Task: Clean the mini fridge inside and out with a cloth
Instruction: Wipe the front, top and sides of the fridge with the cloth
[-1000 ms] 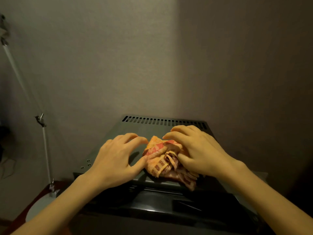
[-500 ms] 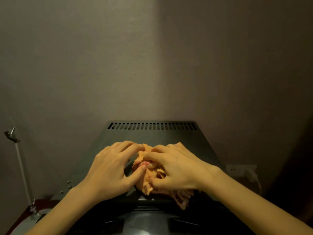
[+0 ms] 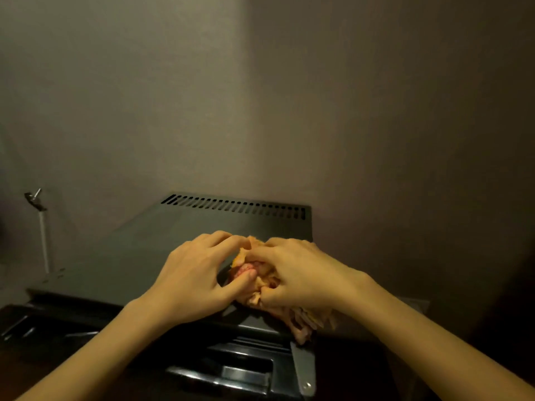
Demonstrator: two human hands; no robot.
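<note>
The dark mini fridge (image 3: 139, 256) stands against the wall, its flat top facing me with a row of vent slots along the back edge. An orange and red patterned cloth (image 3: 254, 273) lies bunched on the top near the front right. My left hand (image 3: 197, 282) pinches the cloth's left side between thumb and fingers. My right hand (image 3: 301, 276) grips the cloth from the right, fingers curled into the folds. A strip of cloth hangs over the front edge under my right wrist. The fridge door (image 3: 225, 371) shows below, open.
A thin white lamp pole (image 3: 43, 235) with a metal clamp stands left of the fridge. Plain walls meet in a corner behind it. A wall socket (image 3: 417, 305) sits low on the right.
Both hands have drawn closer together and bunched the cloth tighter between them. My view has shifted, so the fridge top sits more to the left.
</note>
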